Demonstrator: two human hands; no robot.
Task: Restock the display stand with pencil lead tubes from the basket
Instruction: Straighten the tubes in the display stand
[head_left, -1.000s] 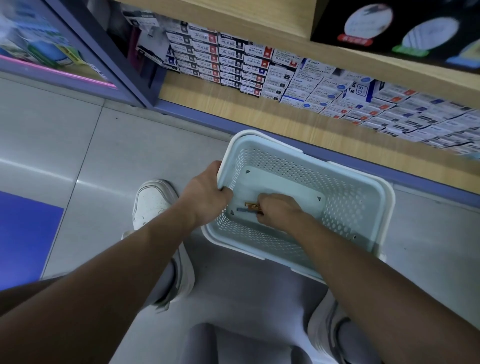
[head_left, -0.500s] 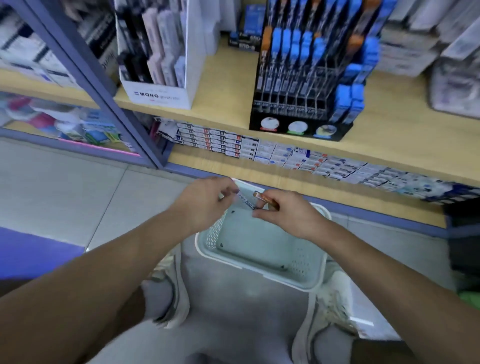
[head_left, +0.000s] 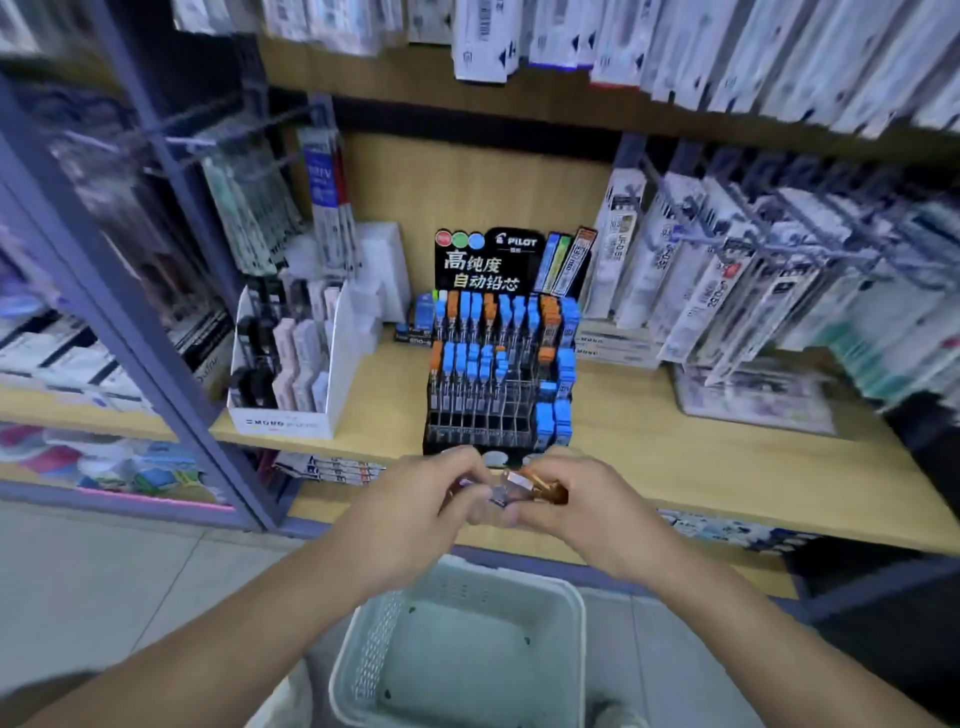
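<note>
So the left hand (head_left: 426, 501) and right hand (head_left: 589, 512) meet just in front of the display stand (head_left: 483, 415), each grip pinching the little bunch of lead tubes (head_left: 524, 488). Basket (head_left: 374, 639) on the floor (head_left: 130, 571) looks emptied; the stand's lower front slots sit unfilled, so slotting's left.

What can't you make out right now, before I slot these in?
Head view:
- Tubes: count and labels; left hand and right hand cover them, plus blur.
- Stand: front row hidden behind the hands.
- Basket: near end cut by the bottom edge.
</note>
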